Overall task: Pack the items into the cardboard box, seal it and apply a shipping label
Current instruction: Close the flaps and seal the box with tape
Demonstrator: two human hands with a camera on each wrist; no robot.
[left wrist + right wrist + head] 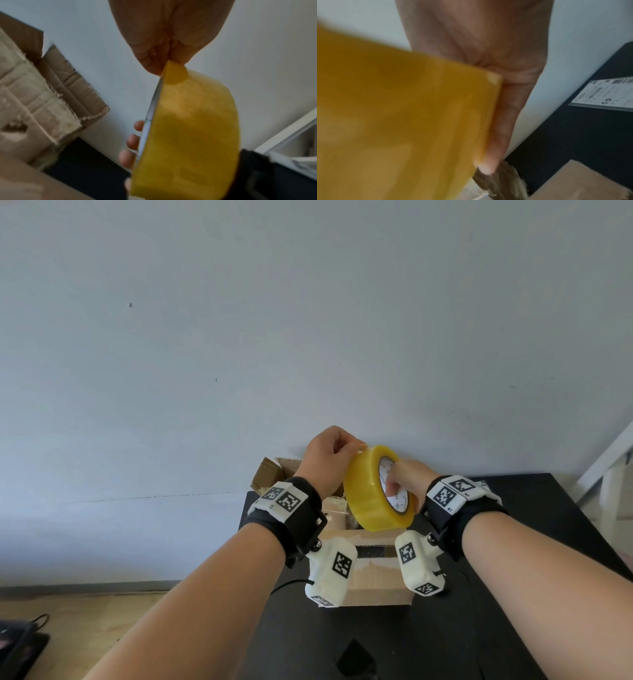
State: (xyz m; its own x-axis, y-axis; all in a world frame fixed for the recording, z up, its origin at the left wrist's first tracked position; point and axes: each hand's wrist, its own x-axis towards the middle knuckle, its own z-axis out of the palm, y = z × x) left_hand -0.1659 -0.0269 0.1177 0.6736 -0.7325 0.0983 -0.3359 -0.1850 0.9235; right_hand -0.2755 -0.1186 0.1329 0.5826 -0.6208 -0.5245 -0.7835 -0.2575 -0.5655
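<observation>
From the head camera we see our left hand (329, 460) pinching the top edge of a roll of yellowish clear packing tape (375, 489), while our right hand (407, 479) hooks its fingers into the roll's white core. Print runs round the core, but it is too small to read. The roll hangs above an open cardboard box (373, 580) on a black table (534, 559); our wrists and the wrist rigs hide most of the opening, and what lies inside is pale and unclear. One flap (270, 474) stands up at the far left.

At the left wrist, our left hand (164, 40) nips the tape roll (192, 128) at its upper rim between thumb and fingertips. Right-hand fingertips (133, 140) poke out past the roll's far side. The box flaps (56, 94) show torn, fuzzy edges; the picture is soft.

At the right wrist, the blurred roll (402, 115) fills the left half, our right hand (488, 54) behind it with a finger pressed along its edge. On the table (573, 142) lies a white shipping label (604, 94) with a barcode, its text unreadable, cut off at the right. A corner of the box (583, 182) shows below.
</observation>
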